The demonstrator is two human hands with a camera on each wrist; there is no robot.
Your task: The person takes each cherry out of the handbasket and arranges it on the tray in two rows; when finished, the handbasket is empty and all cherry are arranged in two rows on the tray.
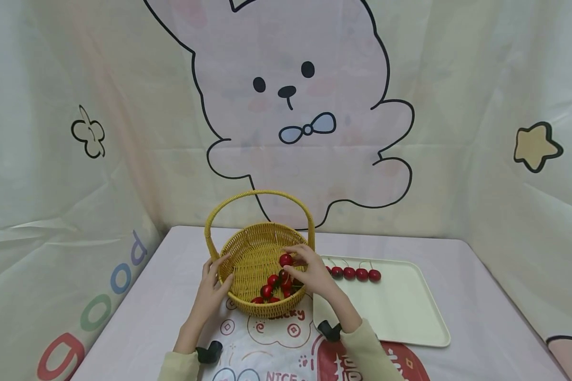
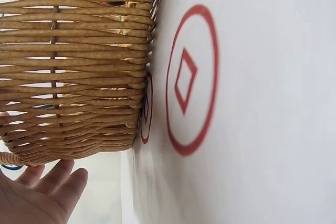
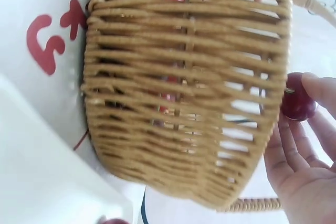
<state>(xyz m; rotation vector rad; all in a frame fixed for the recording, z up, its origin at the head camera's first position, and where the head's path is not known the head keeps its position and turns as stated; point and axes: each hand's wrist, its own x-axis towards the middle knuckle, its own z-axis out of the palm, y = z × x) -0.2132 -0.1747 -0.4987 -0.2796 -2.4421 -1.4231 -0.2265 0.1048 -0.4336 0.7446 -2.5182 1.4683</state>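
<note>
Over the basket (image 1: pixel 248 264), right side, a cherry (image 1: pixel 286 260) is being pinched by the right hand (image 1: pixel 316 272), above the pile (image 1: pixel 267 291); the left rim is being touched by the left hand (image 1: pixel 209 291), fingers spread, unclenched; a transfer between basket and tray (image 1: pixel 395 312) is apparently being made, direction unclear; steady pinch seemingly being called for, then gentle release onto pile or tray row (image 1: pixel 362 274)

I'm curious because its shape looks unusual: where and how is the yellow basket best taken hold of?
Probably at the top of the handle, coming from above: it arches high over the open basket, its crown clear of the cherries inside.
</note>
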